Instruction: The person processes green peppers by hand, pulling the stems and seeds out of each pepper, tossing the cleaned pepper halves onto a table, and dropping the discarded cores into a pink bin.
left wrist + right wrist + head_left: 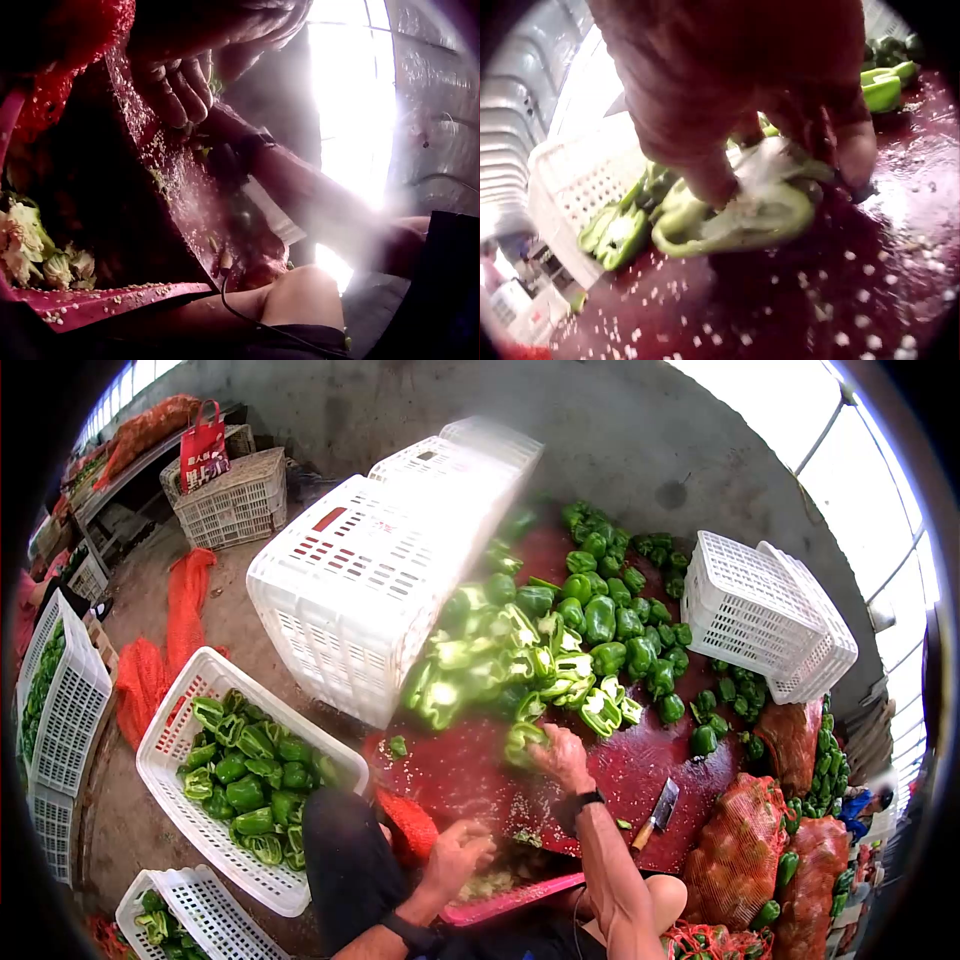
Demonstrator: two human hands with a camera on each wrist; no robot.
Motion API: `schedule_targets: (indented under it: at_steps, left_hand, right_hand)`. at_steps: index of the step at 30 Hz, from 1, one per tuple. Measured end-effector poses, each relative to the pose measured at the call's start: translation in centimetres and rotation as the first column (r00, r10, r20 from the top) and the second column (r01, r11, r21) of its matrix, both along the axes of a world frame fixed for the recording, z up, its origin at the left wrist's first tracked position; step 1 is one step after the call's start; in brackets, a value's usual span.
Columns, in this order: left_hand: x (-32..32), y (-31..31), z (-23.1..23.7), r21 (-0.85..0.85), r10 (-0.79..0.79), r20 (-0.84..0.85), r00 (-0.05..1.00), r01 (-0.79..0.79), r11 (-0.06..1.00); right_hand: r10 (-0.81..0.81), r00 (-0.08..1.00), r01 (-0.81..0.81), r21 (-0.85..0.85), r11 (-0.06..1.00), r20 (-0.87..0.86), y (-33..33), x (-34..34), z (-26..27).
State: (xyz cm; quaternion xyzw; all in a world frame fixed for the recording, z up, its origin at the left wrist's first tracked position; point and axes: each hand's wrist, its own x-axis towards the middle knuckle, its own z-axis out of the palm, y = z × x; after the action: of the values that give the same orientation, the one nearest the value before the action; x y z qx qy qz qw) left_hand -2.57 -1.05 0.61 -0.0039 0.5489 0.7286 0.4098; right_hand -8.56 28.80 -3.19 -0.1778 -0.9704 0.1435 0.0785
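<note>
In the head view my right hand (565, 758) is over the red tabletop (455, 765), at the near side of a heap of cut peppers (520, 650). It grips a halved green bell pepper (780, 225), thumb inside the hollow by the pale seed core and fingers on the far side. My left hand (458, 857) hangs over the table's near edge, fingers loosely curled with nothing seen in them. Below it a pink tub (510, 898) holds pale pepper cores (26, 244). A knife (657, 812) with a wooden handle lies to the right of my right forearm.
Whole green peppers (600, 620) are piled at the back. White crates stand behind left (340, 580) and at right (750, 600). On the floor at left, another crate (190, 840) holds halved peppers. Filled net sacks (735, 850) stand along the right edge.
</note>
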Motion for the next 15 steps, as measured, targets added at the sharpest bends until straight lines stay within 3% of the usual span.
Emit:
schedule_targets:
  at_steps: [1,3,6,9,10,11,13,15]
  left_hand:
    - [-0.1,0.1,-0.2,-0.002,-0.004,0.006,1.000,0.004,1.000]
    - [-0.1,0.0,-0.6,0.002,0.021,-0.010,1.000,-0.021,1.000]
    - [0.1,0.0,-1.3,-0.014,0.048,-0.028,0.998,-0.048,0.999]
    - [-0.6,0.1,-1.2,-0.007,0.186,-0.020,0.982,-0.186,0.983]
    - [-0.7,0.0,-1.1,-0.005,0.251,-0.007,0.968,-0.251,0.968]
    - [-0.7,-0.2,-0.9,-0.007,0.310,0.008,0.951,-0.310,0.951]
    - [-0.6,-0.1,-0.3,0.182,0.303,0.098,0.948,-0.316,0.931]
    - [-1.2,0.0,-1.3,0.373,0.178,0.240,0.954,-0.260,0.891]
  right_hand:
    - [0.051,0.996,-0.052,-0.007,0.999,-0.079,-0.2,0.7,-0.6]
    - [-0.027,0.993,0.021,-0.051,0.998,-0.118,-3.6,2.2,2.5]
    - [-0.231,0.971,0.230,-0.020,0.973,-0.057,-4.8,2.9,1.5]
    - [-0.212,0.969,0.207,-0.058,0.977,-0.124,-5.8,4.0,1.2]
    - [-0.134,0.986,0.094,-0.328,0.940,-0.103,-8.3,4.7,6.0]
    - [-0.077,0.990,0.014,-0.471,0.882,-0.115,-10.2,5.6,8.2]
    - [0.108,0.994,-0.070,-0.631,0.773,0.023,-12.7,6.8,10.9]
    - [0.163,0.961,-0.264,-0.571,0.778,-0.222,-15.0,7.9,8.3]
